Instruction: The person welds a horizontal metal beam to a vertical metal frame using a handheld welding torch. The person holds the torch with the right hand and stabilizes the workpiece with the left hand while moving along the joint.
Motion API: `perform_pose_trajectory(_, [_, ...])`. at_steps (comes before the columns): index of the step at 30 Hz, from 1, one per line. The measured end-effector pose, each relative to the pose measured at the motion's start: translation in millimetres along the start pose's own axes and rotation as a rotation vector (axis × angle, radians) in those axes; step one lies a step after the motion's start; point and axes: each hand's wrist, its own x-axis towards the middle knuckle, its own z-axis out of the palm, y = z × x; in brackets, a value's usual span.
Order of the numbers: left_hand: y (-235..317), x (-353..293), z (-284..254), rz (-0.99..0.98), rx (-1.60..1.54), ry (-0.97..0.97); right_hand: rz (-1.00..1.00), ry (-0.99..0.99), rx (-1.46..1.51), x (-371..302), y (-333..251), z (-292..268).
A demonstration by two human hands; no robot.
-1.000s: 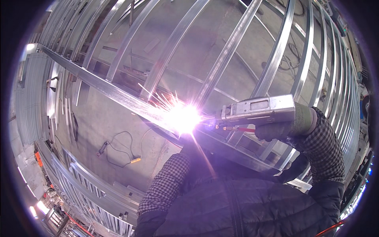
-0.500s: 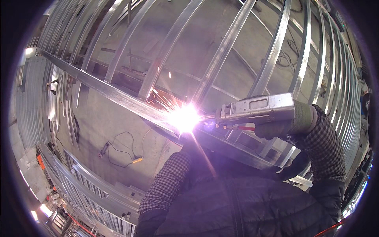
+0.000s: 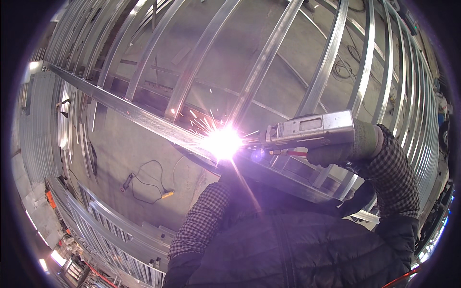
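Observation:
My gloved right hand grips a silver handheld welding gun, its nozzle aimed left. Where the nozzle meets the long metal rail, a white glare throws sparks up and to the left. The glare lies by the foot of one metal crossbar and hides the joint itself. From below, my left forearm in a checked sleeve reaches up to just under the glare. Dark shadow and glare swallow my left hand, so its fingers and anything in them cannot be made out.
Several parallel crossbars run from the rail toward the far side and curve round to the right. On the concrete floor lie a corded tool and its cable with a yellow end. More metal frames stand lower left; corrugated sheets lie far left.
The whole view has shifted slightly, so the frame and welding gun appear a little further left. The glare still burns at about the same joint, with a different spray of sparks.

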Motion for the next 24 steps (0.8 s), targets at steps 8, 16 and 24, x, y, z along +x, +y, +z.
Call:
perform_pose_trajectory(8, [5,-1,-2,0.024,0.004,-0.014,0.324,-0.014,0.433,-14,-4,-1])
perform_pose_trajectory(16, [9,-3,-5,0.046,0.006,-0.026,0.270,0.006,0.419,-16,0,2])
perform_pose_trajectory(24, [14,-6,-5,0.061,0.018,-0.035,0.259,0.010,0.467,-21,8,4])
